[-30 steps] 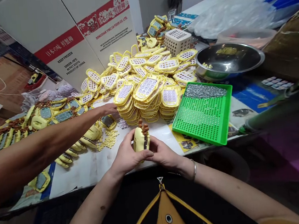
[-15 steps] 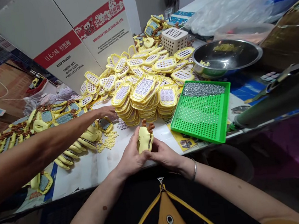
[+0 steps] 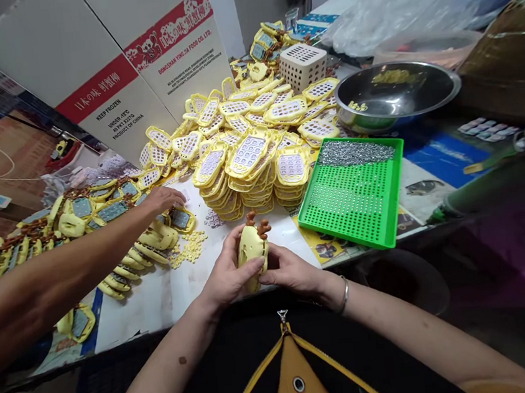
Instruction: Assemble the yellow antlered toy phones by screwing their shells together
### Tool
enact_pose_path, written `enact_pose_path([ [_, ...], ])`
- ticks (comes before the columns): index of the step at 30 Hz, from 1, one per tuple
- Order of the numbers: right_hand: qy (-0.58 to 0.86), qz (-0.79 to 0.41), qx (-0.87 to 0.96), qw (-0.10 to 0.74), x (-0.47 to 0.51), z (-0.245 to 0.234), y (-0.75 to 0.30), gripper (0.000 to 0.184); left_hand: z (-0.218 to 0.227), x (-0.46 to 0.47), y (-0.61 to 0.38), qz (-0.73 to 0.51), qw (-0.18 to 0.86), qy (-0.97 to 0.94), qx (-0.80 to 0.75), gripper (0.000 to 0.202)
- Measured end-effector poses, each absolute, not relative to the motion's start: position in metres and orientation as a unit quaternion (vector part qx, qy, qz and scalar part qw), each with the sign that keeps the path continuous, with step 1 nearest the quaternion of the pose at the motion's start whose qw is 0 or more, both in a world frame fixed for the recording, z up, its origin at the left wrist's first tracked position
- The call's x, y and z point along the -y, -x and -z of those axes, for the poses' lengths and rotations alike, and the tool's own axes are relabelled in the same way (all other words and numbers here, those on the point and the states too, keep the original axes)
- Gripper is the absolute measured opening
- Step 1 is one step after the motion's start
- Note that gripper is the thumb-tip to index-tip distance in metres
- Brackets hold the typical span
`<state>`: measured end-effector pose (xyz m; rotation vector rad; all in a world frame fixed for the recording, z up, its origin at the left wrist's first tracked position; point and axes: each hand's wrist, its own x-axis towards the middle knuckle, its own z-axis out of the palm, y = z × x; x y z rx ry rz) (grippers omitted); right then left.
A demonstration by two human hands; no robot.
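Note:
Close in front of me, between both hands, is a pale yellow toy phone case (image 3: pixel 251 247) with brown antlers on top, held upright. My left hand (image 3: pixel 227 270) wraps round its left side, thumb across the smooth face. At its right edge my right hand (image 3: pixel 293 271) grips with thumb and bent fingers; some of these fingertips are hidden behind the case. Beyond it stand stacks of yellow keypad panels (image 3: pixel 249 154) with pale lilac keys. Small yellow pieces (image 3: pixel 190 248) lie loose on the table to the left.
A co-worker's hand (image 3: pixel 164 200) reaches in from the left above rows of yellow cases (image 3: pixel 124 270). On the right are a green perforated tray (image 3: pixel 348 206) with small metal screws and a steel bowl (image 3: pixel 440 99). A white carton (image 3: pixel 106 44) stands behind.
The toy case has turned and tilted slightly in my hands, and my left thumb has moved up its face. The co-worker's hand has drawn back left from the stacks.

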<state>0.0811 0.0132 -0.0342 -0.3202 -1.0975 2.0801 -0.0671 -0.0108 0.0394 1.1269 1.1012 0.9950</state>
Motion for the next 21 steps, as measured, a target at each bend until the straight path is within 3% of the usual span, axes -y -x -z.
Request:
enact_pose_path([
  [5,0.102,-0.836,0.427,0.328,-0.015,0.038,-0.090,0.062,-0.041,0.009,0.066,-0.395,0.648,-0.435,-0.486,0.070],
  [9,0.056,-0.863,0.421,0.272,-0.015,0.036,-0.096,0.061,-0.038,0.011,0.070,-0.408,0.698,-0.368,-0.458,0.065],
  [11,0.072,-0.836,0.460,0.289,-0.014,0.030,-0.098,0.057,-0.038,0.011,0.072,-0.446,0.706,-0.320,-0.448,0.060],
  [15,0.232,-0.615,0.633,0.410,-0.009,0.012,-0.099,0.056,-0.039,0.012,0.067,-0.539,0.669,-0.260,-0.440,0.048],
  [18,0.314,-0.453,0.716,0.429,-0.004,0.004,-0.097,0.042,-0.040,0.014,0.060,-0.567,0.658,-0.229,-0.439,0.044],
  [21,0.301,-0.382,0.747,0.453,-0.003,0.003,-0.094,0.034,-0.040,0.015,0.056,-0.586,0.652,-0.204,-0.436,0.044],
])
